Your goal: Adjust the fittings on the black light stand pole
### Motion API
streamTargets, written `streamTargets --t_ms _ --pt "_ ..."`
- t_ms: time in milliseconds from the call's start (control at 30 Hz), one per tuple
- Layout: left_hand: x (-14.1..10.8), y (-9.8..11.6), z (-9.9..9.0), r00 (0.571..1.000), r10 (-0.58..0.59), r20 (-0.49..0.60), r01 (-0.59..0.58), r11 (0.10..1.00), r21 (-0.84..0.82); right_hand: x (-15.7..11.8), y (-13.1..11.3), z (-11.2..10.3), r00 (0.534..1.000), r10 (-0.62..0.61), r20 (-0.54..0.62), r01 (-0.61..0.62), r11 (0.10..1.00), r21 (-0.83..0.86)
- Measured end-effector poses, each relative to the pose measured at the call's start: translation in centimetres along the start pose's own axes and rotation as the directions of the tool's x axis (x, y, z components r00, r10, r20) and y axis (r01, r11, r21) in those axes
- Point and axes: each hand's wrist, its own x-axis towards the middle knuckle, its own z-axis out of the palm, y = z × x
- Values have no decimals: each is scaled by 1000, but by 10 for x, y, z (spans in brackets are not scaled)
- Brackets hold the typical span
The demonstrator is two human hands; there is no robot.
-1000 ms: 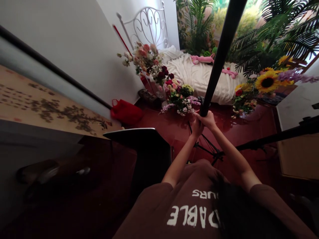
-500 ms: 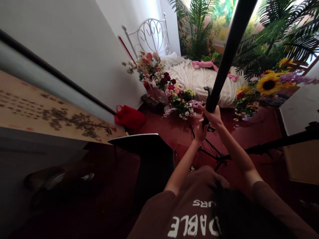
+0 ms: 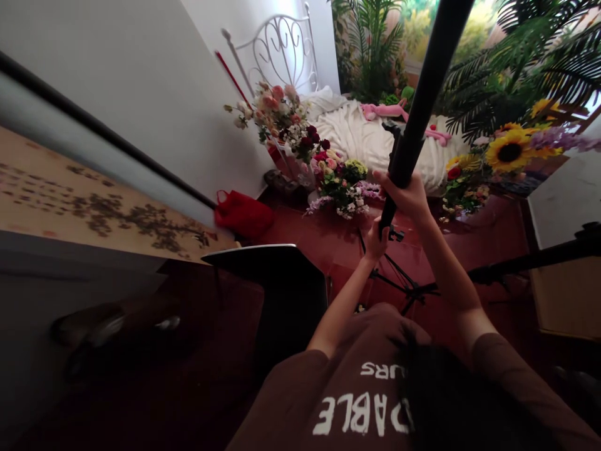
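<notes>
A black tripod stand [image 3: 425, 94] rises at a slant in front of me, its thick pole passing out of the top edge. My right hand [image 3: 409, 195] is closed round the pole, below a small black clamp on its side. Lower down, my left hand [image 3: 375, 241] grips the same stand, beside a black knob [image 3: 397, 234]. Thin spread legs [image 3: 399, 282] show beneath my hands, above the red floor.
A dark chair [image 3: 293, 294] stands at my left, near a red bag [image 3: 244, 214]. Ahead are bunches of artificial flowers [image 3: 333, 169], a white-covered bed [image 3: 354, 141] and sunflowers [image 3: 509, 152]. Another black pole [image 3: 530, 266] crosses at the right.
My right hand and the pole's side clamp have moved up, away from my left hand. My left hand stays low, its fingers now closed round the stand. The view has shifted slightly.
</notes>
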Motion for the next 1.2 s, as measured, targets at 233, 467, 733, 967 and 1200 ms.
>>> streamTargets --t_ms 233,467,733,967,1200 --pt "2 -2 2 999 35 -15 -35 999 -14 -60 43 -33 965 134 225 -115 989 -93" --pt "2 1 0 1000 14 -19 -14 1000 14 -116 80 -51 986 135 94 -115 975 -188" --pt "2 -1 0 1000 12 -21 -12 1000 22 -128 99 -47 984 154 89 -131 966 -224" --pt "3 1 0 997 71 -31 -70 996 46 -121 115 -29 887 458 54 -460 872 164" --pt "5 3 1 998 46 -34 -43 995 92 -108 105 -26 575 761 300 -740 327 588"
